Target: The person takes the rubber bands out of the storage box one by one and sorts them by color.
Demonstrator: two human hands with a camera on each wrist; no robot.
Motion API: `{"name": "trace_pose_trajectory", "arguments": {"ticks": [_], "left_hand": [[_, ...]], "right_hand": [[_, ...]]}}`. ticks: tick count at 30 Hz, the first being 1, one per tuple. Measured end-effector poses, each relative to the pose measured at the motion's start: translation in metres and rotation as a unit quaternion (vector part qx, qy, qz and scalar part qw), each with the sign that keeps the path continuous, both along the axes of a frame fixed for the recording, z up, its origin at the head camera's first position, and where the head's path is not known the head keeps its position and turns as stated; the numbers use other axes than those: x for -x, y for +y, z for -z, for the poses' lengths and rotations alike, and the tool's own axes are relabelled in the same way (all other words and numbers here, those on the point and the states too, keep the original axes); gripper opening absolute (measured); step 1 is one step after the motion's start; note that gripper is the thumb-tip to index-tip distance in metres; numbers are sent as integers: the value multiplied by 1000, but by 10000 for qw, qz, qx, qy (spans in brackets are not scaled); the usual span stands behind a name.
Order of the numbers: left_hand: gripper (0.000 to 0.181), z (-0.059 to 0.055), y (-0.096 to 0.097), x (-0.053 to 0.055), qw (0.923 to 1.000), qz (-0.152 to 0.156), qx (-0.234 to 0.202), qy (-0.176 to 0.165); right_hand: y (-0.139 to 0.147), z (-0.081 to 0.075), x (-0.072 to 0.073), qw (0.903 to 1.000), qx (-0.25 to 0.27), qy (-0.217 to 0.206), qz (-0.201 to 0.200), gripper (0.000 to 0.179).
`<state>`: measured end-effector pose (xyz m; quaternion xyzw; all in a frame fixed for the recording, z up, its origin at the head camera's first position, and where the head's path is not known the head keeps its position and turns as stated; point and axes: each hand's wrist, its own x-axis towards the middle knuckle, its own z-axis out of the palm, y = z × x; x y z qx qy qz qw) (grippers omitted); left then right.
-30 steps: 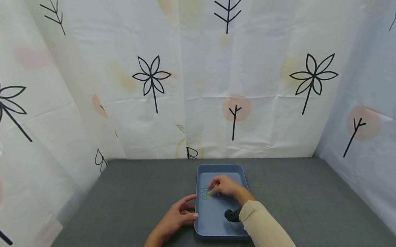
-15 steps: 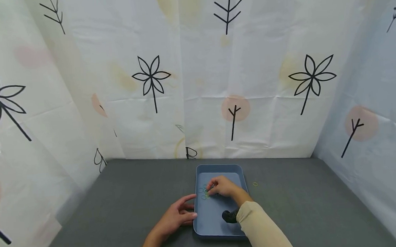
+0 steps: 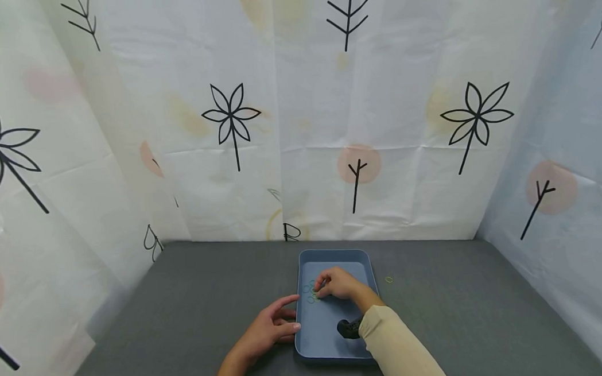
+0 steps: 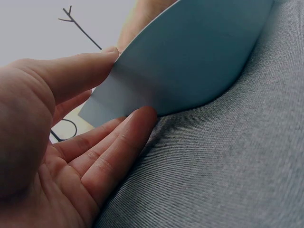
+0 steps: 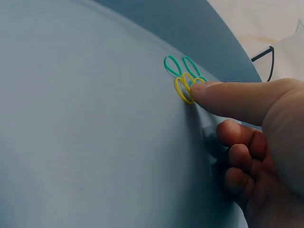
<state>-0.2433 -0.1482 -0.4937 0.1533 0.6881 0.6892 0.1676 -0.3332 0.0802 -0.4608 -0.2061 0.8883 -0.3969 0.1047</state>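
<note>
A blue rectangular tray [image 3: 336,347] lies on the grey cloth. In the head view, my left hand [image 3: 265,331] rests against its left side. The left wrist view has the thumb tip at the rim of the tray [image 4: 190,52] and relaxed, nearly straight fingers [image 4: 116,156] along the outer wall. Inside the tray, my right hand [image 3: 340,283] touches a small cluster of rubber bands, green [image 5: 172,65] and yellow [image 5: 179,91]. Its thumb tip covers part of the yellow ones, with the other visible fingers [image 5: 237,154] curled. The index fingertip is hidden there, so a pinch cannot be confirmed.
One yellow rubber band [image 3: 389,280] lies on the grey cloth [image 3: 469,310] right of the tray. A white patterned curtain [image 3: 307,118] stands behind and on both sides. The right sleeve and a black wrist device [image 3: 350,329] hang over the tray.
My right fingertips have shifted slightly left among the rubber bands. The left hand stays against the tray's side, and the lone band on the cloth has not moved.
</note>
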Motion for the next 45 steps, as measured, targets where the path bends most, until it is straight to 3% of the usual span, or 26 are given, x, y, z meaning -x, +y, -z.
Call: {"name": "trace_pose_trajectory", "arguments": {"ticks": [24, 34, 45], "left_hand": [[63, -1, 1, 0, 10000, 3, 78, 38], [64, -1, 2, -1, 10000, -29, 13, 1], [64, -2, 2, -1, 10000, -12, -46, 19]], "right_hand": [[2, 1, 0, 9995, -181, 216, -108, 4], [2, 2, 2, 9993, -321, 94, -147, 6], [6, 0, -1, 9994, -68, 47, -339, 9]]}}
